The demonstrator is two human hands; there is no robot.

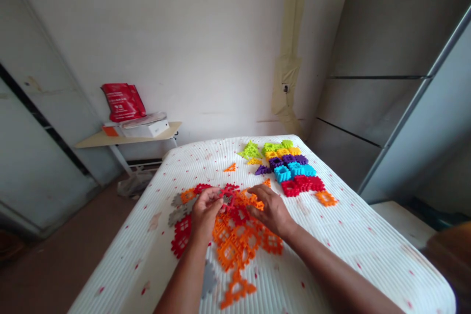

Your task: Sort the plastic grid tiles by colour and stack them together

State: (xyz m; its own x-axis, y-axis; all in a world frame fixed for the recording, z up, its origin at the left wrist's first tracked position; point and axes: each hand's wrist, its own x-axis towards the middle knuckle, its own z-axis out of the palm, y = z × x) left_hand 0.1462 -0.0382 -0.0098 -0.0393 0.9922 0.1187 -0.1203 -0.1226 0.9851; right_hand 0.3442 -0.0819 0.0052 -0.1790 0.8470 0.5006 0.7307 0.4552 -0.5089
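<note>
My left hand [208, 208] pinches a red interlocking plastic piece [228, 198] with notched edges between thumb and fingers, held above the pile. My right hand [270, 207] has its thumb and fingers apart over orange interlocking pieces [235, 251]; whether the fingertips touch any of them I cannot tell. Under and around both hands lies a loose heap of flat orange, red and grey pieces, some with window-like frames. Red window pieces [182, 235] lie left of my left wrist. A grey piece [209, 279] is partly covered by my left forearm, and an orange triangular piece [237, 289] lies nearest me.
Sorted stacks stand on the table's far right: green [272, 147], yellow [282, 153], purple [275, 162], blue [282, 173] and red [303, 183]. An orange square [326, 198] lies beside them. A ribbed white cover [140, 255] spans the table; a fridge [368, 83] stands right.
</note>
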